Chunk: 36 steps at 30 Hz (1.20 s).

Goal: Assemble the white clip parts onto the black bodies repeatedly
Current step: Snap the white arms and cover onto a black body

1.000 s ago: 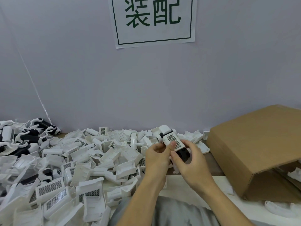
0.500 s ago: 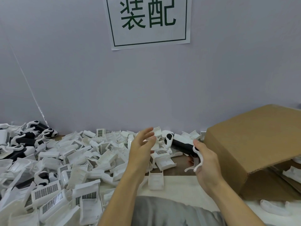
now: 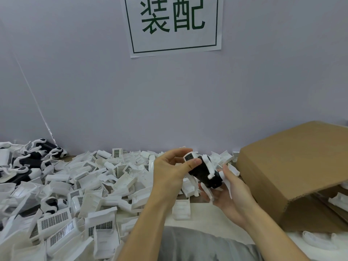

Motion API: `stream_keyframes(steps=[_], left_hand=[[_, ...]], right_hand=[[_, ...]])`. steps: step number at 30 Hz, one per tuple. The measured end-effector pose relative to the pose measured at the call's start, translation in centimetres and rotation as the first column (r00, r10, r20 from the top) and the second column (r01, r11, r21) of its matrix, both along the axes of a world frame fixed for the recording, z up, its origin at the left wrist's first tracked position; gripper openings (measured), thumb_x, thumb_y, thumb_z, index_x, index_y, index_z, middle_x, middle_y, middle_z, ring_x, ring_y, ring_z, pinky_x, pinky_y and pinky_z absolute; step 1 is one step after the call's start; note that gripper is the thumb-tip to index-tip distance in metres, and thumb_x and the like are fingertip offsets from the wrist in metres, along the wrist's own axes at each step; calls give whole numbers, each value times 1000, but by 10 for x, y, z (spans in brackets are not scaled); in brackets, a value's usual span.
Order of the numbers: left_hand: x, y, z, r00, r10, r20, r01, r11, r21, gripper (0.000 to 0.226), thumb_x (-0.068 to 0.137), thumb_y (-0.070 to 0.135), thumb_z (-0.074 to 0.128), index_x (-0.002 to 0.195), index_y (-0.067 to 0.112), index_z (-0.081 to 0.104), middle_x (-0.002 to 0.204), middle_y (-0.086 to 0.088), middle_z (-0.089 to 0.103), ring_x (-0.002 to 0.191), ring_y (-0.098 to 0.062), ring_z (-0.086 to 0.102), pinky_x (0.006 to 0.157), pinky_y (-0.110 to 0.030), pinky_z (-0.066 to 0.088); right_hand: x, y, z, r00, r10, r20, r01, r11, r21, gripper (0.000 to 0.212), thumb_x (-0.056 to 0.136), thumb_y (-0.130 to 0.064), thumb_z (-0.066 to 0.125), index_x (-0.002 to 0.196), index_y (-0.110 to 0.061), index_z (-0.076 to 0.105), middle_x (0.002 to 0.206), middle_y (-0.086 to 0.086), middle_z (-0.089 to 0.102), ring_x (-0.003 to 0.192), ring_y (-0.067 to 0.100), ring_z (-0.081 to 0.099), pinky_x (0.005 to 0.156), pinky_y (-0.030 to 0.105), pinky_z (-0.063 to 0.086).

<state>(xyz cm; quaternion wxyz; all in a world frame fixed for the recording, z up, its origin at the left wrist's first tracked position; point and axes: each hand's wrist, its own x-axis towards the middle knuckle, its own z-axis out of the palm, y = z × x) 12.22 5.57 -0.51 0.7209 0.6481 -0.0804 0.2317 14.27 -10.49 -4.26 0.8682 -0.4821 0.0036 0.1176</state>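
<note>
Both hands hold one black body [image 3: 204, 172] with white clip parts on it, above the table's front middle. My left hand [image 3: 169, 174] pinches its white-capped left end between thumb and fingers. My right hand [image 3: 229, 193] cups the body from below, fingers curled under its right end, with a thin curved white clip [image 3: 227, 178] against the fingers. A big heap of loose white clip parts [image 3: 90, 189] covers the table to the left. Finished black-and-white pieces [image 3: 28, 162] lie at the far left by the wall.
A large brown cardboard box [image 3: 293, 166] lies on its side at the right, its opening toward me with white curved parts [image 3: 339, 202] inside. More curved white parts [image 3: 318, 240] lie in front of it. A paper sign [image 3: 173, 25] hangs on the grey wall.
My left hand was open and apart from the body; now it pinches the body's left end. My right hand has turned palm up and brought the body toward the middle.
</note>
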Motion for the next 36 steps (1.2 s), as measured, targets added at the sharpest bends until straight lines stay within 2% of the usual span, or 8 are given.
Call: stream_keyframes(steps=[7, 12, 15, 19, 24, 27, 33, 36], left_hand=[[-4, -4, 9, 999, 13, 33, -17, 992, 125, 26, 72, 11, 89, 85, 32, 81, 85, 4, 77, 88, -16, 70, 78, -22, 56], [2, 3, -2, 997, 7, -83, -8, 1000, -19, 23, 90, -2, 70, 100, 17, 77, 99, -8, 78, 98, -25, 73, 89, -35, 58], [4, 6, -9, 988, 27, -151, -40, 996, -80, 22, 96, -2, 63, 104, 15, 74, 98, -6, 78, 90, -18, 75, 79, -27, 59], [5, 15, -12, 980, 33, -197, -62, 988, -142, 15, 94, 6, 68, 105, 14, 75, 98, -7, 79, 85, -17, 76, 70, -26, 58], [0, 18, -7, 982, 49, -185, -68, 993, -100, 6, 85, 18, 79, 90, 19, 79, 89, -7, 79, 82, -17, 75, 67, -21, 57], [-2, 15, -4, 980, 17, -196, -30, 998, -62, 9, 74, 34, 83, 81, 29, 80, 81, -2, 78, 76, -9, 74, 62, -12, 52], [0, 19, -6, 963, -69, -262, 50, 995, -81, 31, 62, 52, 80, 82, 28, 81, 88, -1, 79, 82, -14, 75, 81, -34, 55], [2, 21, -12, 939, -41, -341, 26, 998, -48, 29, 78, 57, 73, 83, 30, 80, 89, 9, 79, 83, -9, 74, 77, -37, 54]], right_hand=[[-2, -2, 1, 999, -36, 23, 34, 997, 68, 35, 105, -35, 48, 118, -10, 68, 115, 28, 70, 79, 34, 72, 85, 50, 52], [1, -1, 2, 963, -202, 176, 201, 979, 27, 34, 101, -24, 53, 119, 2, 65, 101, 19, 63, 74, 25, 60, 53, 37, 48], [0, 0, 4, 906, -259, 334, 300, 951, -76, 16, 99, -17, 58, 105, -6, 68, 105, 13, 64, 87, 23, 64, 59, 31, 53], [-5, 0, 11, 859, -37, 510, 273, 876, -397, 13, 93, -11, 68, 99, -22, 72, 104, 3, 70, 101, 24, 68, 69, 19, 53], [-5, -12, 22, 872, 321, 370, 112, 605, -789, 23, 94, -21, 71, 117, -21, 71, 110, -6, 73, 110, 15, 67, 101, 38, 51], [-10, -15, 26, 849, 429, 308, -2, 585, -811, 24, 97, -20, 66, 120, -22, 72, 103, -1, 77, 92, 13, 73, 87, 31, 54], [-16, -13, 25, 813, 553, 185, -267, 635, -725, 24, 99, -18, 64, 121, -11, 69, 111, 10, 76, 102, 26, 73, 87, 39, 60], [-16, -12, 27, 803, 584, 119, -386, 662, -643, 29, 99, -22, 65, 120, -3, 68, 106, 13, 75, 93, 27, 72, 74, 33, 59]])
